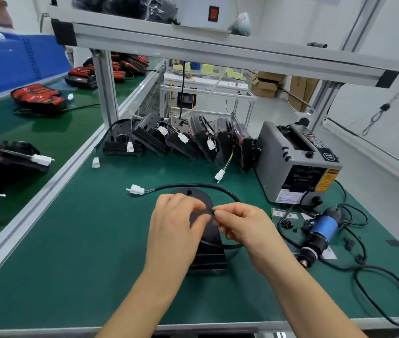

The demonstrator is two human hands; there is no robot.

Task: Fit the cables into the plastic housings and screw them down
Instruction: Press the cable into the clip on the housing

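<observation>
On the far left, beyond a long aluminium rail, a dark green belt carries several red-and-black lamp units, each trailing a lead. Right of the rail lies the green bench mat, and near its middle a white plastic connector rests flat on it. From that connector a black sheathed cable arcs rightward over the mat, passes behind the right hand and comes out again below it, running into a black plastic housing that lies flat under both hands. The left hand hovers over the rounded upper part of the housing with its fingers curled, and its fingertips meet those of the right hand. Both pinch a thin black strip between them; whether it is part of the cable or a separate piece is too small to tell. Behind the hands, a row of black housings with white connectors leans along the back edge of the mat. Further right stands a grey box-shaped tape dispenser. Just in front of it a scatter of small black screws lies on the mat, beside a blue-and-black electric screwdriver lying on its side. A thick black power cord loops across the mat at the far right.
</observation>
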